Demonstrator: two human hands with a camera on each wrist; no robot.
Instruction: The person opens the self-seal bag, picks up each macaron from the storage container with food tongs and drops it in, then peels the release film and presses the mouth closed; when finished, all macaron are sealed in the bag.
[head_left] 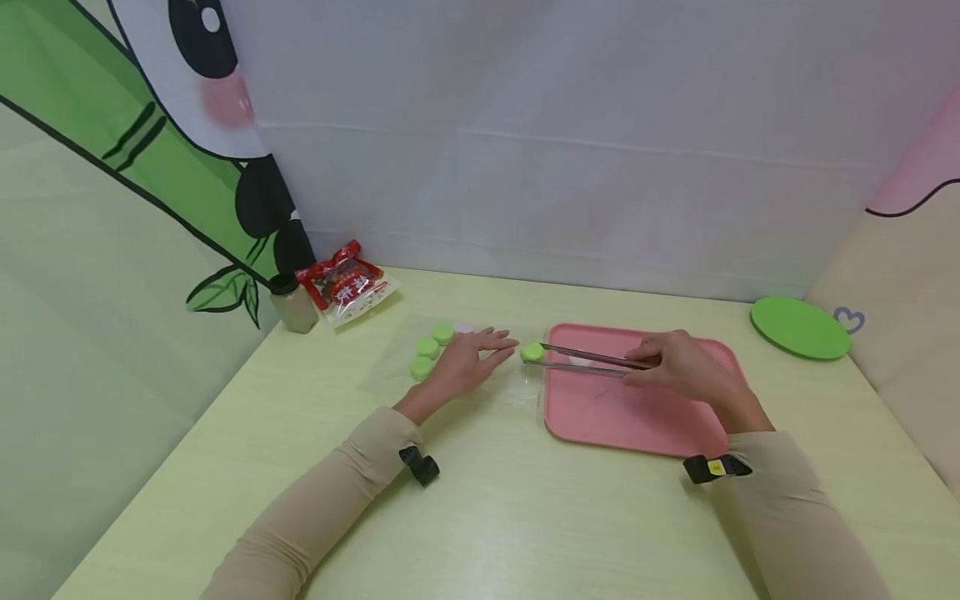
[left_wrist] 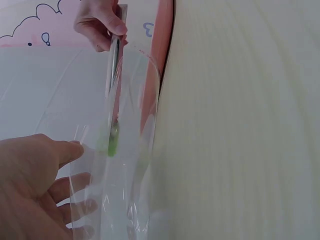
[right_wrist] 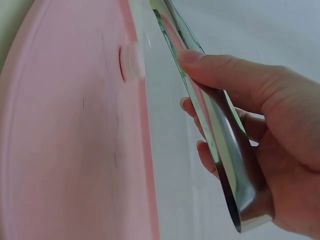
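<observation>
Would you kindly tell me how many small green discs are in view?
4: three small green discs in a row beside the left hand, and one between the tips of the tongs held by the right hand. The left hand may hide others.

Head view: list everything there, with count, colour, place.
Tray: 1, pink, right of centre
Tongs: 1, silver, over tray
Gripped piece: 1, green, tongs' tips
Small piece: 1, whitish, in tray
Plastic: count unclear, clear, left of tray
Round pieces: 3 visible, green, at plastic
Lilac piece: 1, pale, beside these
Disc: 1, green, far right
Packet: 1, red and white, back left
Jar: 1, pale, black-lidded, beside packet
Table: 1, pale, beneath
Backdrop: count unclear, mostly pale, behind
Sleeves: 2, beige, foreground
Wrist cameras: 2, black, on sleeves
Left hand: 1, at plastic
Right hand: 1, holding tongs
</observation>
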